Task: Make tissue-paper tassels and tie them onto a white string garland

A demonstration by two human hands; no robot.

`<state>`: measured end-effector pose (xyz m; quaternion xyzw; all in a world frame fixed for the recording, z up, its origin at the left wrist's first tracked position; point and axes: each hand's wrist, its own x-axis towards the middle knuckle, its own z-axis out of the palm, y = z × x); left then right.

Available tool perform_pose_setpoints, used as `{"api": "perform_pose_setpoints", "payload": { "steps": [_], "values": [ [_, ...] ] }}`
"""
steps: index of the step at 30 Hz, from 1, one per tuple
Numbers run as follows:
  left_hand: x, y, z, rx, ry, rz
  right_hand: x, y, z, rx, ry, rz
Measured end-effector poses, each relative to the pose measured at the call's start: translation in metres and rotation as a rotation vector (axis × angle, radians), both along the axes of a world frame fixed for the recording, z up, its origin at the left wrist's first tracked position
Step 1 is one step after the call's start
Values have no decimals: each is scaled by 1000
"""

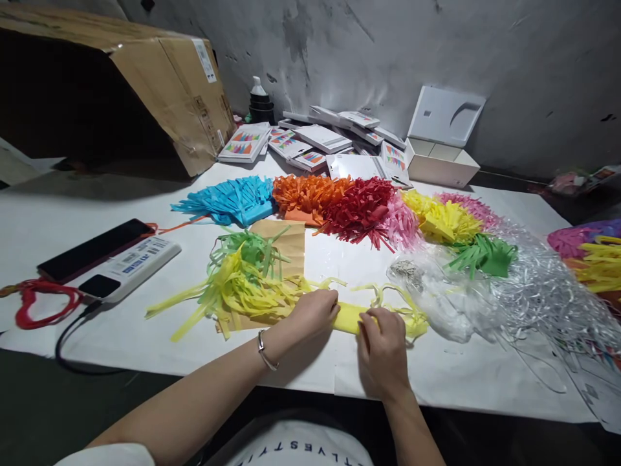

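Note:
A strip of yellow fringed tissue paper (347, 317) lies across the front of the table between my hands. My left hand (315, 314) is closed on its left part, fingers curled over the solid band. At the right part, my right hand (385, 343) pinches the band's near edge. Loose yellow fringe (252, 288) spreads out to the left of my left hand, and more curls beyond my right hand. Green fringed tissue paper (247, 244) sits behind the yellow fringe, on a sheet of brown paper (286, 246).
Blue (237, 199), orange (310, 194) and red tissue tassels (361, 207) lie in a row behind my hands. Silver tinsel (543, 291) and a clear plastic bag (451, 298) are at the right. A phone (97, 249) and a power bank (130, 268) rest at left; a cardboard box (179, 90) stands behind.

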<state>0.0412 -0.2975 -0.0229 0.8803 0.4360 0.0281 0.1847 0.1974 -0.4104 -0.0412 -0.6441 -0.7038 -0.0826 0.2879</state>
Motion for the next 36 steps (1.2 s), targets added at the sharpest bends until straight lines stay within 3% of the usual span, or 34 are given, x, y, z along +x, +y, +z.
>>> {"api": "perform_pose_setpoints", "payload": {
  "steps": [3, 8, 13, 15, 18, 21, 26, 30, 33, 36],
  "values": [
    [1, -2, -1, 17, 6, 1, 1, -7, -2, -65, -11, 222],
    [-7, -12, 3, 121, -53, -40, -2, -1, -16, -30, -20, 186],
    [-23, -22, -8, 398, -198, -352, -2, -2, -15, -12, 65, 163],
    [-27, -25, -17, 412, -213, -377, -3, -4, -12, -37, 79, 204],
    [-31, -30, -26, 375, -245, -349, -2, -7, -11, -68, 54, 257],
    [-37, -34, -27, 307, -286, -305, 3, -10, -12, -53, 55, 234],
    [-37, -33, -16, 243, -207, -167, 7, -13, -12, -139, 84, 97],
    [-24, -27, -9, 248, -18, -65, -2, -3, -14, -174, -45, -114],
    [-16, -23, -6, 259, 12, -40, -9, 3, -13, -146, -97, -230],
    [-14, -21, -6, 256, 19, -46, -12, 2, -11, -43, -45, -171]
  ]
}}
